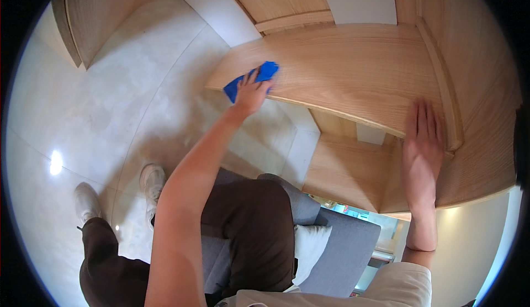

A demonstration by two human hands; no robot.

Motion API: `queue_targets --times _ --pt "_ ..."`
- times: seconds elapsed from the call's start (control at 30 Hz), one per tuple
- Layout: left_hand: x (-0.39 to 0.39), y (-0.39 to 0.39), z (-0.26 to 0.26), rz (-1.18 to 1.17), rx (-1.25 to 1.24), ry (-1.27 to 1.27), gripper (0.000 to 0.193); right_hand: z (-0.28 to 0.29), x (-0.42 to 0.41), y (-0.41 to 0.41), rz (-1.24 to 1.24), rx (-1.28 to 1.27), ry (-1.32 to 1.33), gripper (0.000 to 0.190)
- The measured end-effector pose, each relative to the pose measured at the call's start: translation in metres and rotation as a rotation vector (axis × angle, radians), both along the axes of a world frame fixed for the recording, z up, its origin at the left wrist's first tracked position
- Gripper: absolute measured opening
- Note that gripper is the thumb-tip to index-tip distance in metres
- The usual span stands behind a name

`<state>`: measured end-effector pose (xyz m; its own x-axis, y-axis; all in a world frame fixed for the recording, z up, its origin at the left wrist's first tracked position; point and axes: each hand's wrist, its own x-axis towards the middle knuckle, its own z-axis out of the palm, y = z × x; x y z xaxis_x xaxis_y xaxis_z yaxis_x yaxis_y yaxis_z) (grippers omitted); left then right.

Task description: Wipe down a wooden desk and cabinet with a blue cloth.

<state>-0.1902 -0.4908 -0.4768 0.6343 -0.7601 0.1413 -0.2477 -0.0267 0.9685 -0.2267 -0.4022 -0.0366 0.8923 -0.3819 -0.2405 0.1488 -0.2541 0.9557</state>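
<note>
A blue cloth (269,70) lies under my left hand (251,93), bunched against the left end of a light wooden shelf board (352,67). Part of the cloth hangs past the board's front edge. My right hand (423,131) rests at the right end of the same board, close to the upright side panel (484,112). Its fingers are stretched out and somewhat blurred, and nothing is held in it.
Beneath the board is a lower wooden compartment (348,162). A grey sofa (348,245) with a white cushion (310,249) sits below my bent knee (256,216). Pale floor tiles (136,79) spread to the left, with another wooden panel (112,9) at upper left.
</note>
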Motion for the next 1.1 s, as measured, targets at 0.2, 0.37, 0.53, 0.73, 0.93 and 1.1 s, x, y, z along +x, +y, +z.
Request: queue_targets --times 0.2,0.37,0.53,0.73,0.93,1.1 --pt "0.004 0.053 0.195 -0.154 -0.543 -0.01 0.047 0.007 -0.008 -0.001 -0.006 0.064 -0.02 0.06" --pt "0.01 0.082 0.225 -0.247 -0.606 0.003 0.049 0.004 -0.001 0.001 0.032 0.021 -0.001 0.058" --pt "0.011 0.054 0.17 -0.201 -0.615 0.129 0.052 -0.003 0.0 0.003 0.022 0.063 -0.055 0.058" --pt "0.009 0.008 0.071 -0.14 -0.314 0.394 0.044 -0.006 0.0 -0.008 0.015 -0.006 -0.083 0.059" --pt "-0.001 -0.004 -0.035 -0.164 -0.093 0.249 0.04 -0.011 -0.006 -0.027 -0.003 -0.091 -0.069 0.051" --pt "0.005 0.0 0.011 -0.195 -0.108 0.135 0.037 -0.009 -0.014 -0.037 0.03 -0.16 -0.037 0.05"
